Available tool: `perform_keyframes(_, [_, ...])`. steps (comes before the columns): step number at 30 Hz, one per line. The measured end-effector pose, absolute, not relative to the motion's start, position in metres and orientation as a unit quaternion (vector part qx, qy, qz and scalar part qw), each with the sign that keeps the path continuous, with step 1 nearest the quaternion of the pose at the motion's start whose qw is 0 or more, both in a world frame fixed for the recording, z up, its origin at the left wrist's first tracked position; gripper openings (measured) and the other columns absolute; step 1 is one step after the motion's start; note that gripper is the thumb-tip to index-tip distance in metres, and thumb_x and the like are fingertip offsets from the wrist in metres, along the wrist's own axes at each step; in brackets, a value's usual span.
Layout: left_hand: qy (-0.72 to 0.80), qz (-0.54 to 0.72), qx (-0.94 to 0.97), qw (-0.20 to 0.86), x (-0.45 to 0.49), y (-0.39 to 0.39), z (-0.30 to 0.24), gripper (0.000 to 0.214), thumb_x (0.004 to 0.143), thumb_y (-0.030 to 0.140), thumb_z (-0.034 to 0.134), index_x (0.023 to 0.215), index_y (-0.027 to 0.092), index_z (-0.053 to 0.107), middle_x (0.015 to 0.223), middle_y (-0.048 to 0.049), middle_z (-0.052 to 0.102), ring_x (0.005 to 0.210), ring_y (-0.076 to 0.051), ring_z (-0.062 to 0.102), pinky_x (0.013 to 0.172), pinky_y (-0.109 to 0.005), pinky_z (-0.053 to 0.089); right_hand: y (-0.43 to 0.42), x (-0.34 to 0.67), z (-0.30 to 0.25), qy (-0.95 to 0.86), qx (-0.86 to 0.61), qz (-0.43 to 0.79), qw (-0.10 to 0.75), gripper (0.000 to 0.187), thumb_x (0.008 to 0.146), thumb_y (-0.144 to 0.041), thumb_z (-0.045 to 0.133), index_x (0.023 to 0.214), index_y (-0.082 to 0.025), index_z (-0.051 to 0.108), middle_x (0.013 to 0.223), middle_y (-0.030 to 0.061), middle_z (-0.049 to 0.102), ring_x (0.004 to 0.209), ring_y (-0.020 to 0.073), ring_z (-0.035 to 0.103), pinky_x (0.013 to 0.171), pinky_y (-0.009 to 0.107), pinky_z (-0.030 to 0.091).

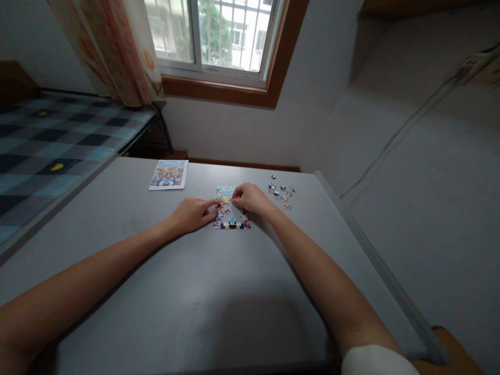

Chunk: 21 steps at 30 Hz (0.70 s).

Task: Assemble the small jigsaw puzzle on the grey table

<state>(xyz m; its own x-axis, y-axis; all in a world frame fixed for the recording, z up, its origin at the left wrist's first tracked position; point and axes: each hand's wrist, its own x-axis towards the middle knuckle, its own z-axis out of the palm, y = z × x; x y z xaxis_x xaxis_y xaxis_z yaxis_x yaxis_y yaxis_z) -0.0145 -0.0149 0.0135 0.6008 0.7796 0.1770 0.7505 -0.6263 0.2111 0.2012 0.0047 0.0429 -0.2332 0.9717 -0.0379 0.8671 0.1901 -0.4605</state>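
A partly assembled jigsaw puzzle (233, 226) lies flat on the grey table, its border pieces joined and a bare gap in the middle. At its left edge rests my left hand (192, 214), with index finger and thumb apart and the fingertips touching the pieces. My right hand (250, 198) is over the puzzle's upper right part, thumb and index finger pinched on a small puzzle piece (233, 199) that the fingers mostly hide. Several loose puzzle pieces (283, 188) are scattered to the right of my right hand.
A printed picture sheet (169, 175) lies on the table (187, 291) at the back left. Beyond the table's left edge stands a bed with a checked cover (78, 136). A wall with a hanging cable (394, 136) borders the right side, and a window (230, 36) is ahead.
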Motion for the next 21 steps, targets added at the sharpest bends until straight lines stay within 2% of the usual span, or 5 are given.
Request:
perform_keyframes(10, [0.407,0.133,0.902,0.049,-0.0158,-0.0135,0.0108,0.039,0.093,0.042,0.044,0.12,0.026,0.068,0.07,-0.0027,0.072,0.062,-0.017,0.064,0.06,-0.024,0.039,0.0028,0.1998,0.0433,-0.76,-0.613,0.173,0.127,0.012,0.084,-0.028,0.067,0.084,-0.019,0.075,0.082,0.0064,0.073,0.073,0.0159,0.063,0.066,0.024,0.043])
perform_keyframes(21, [0.398,0.124,0.908,0.036,-0.015,-0.012,0.0105,0.039,0.094,0.04,0.044,0.121,0.026,0.069,0.081,-0.0067,0.075,0.068,-0.019,0.067,0.061,-0.025,0.04,-0.0008,0.1933,0.0391,-0.752,-0.636,0.138,0.106,0.017,0.081,-0.038,0.069,0.08,-0.022,0.072,0.084,0.0047,0.071,0.076,0.0169,0.061,0.067,0.025,0.041])
